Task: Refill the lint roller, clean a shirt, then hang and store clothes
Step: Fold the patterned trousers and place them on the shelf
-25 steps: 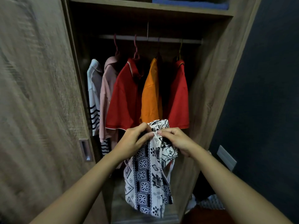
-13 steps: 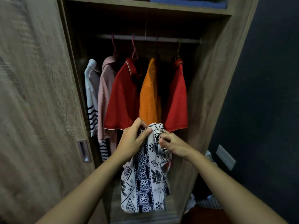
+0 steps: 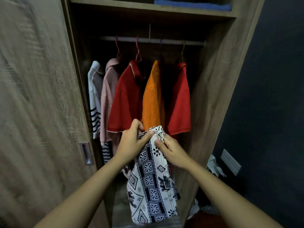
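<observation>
Patterned garment (image 3: 153, 178), white cloth printed with dark tile and leaf motifs, hangs limp in front of the open wardrobe. Both hands hold its bunched top edge just below the hems of the hung shirts.

At far left stands the wardrobe door (image 3: 32, 112), a matt wood-grain laminate with a recessed metal pull (image 3: 86, 153). Inside, on the rail (image 3: 172, 41), hang a white shirt with dark stripes (image 3: 94, 99), a pale pink shirt (image 3: 107, 96), and a red polo (image 3: 125, 99) with light piping at collar and hem. The left hand (image 3: 131, 145) has its thumb laid over the top of the cloth and its fingers curled behind, so its grip is clamped on the fabric. An orange shirt (image 3: 151, 99) hangs directly behind the hands. The right hand (image 3: 172, 152) pinches the same edge just beside the left, its grip also closed on the cloth. A second red shirt (image 3: 179, 99) follows. Further right a dark wall (image 3: 271, 96) carries a pale plate (image 3: 230, 162), with loose clothes (image 3: 213, 167) lying low beside it.

The step looks like readying this piece for hanging. No hanger shows in it, and I cannot tell whether one is hidden in the folds. The cloth seems thin and slippery, so the two grips should draw apart along the edge to find the shoulders and let it fall flat. The hung shirts sit close together, so sliding them aside first should stop the sleeves from catching.
</observation>
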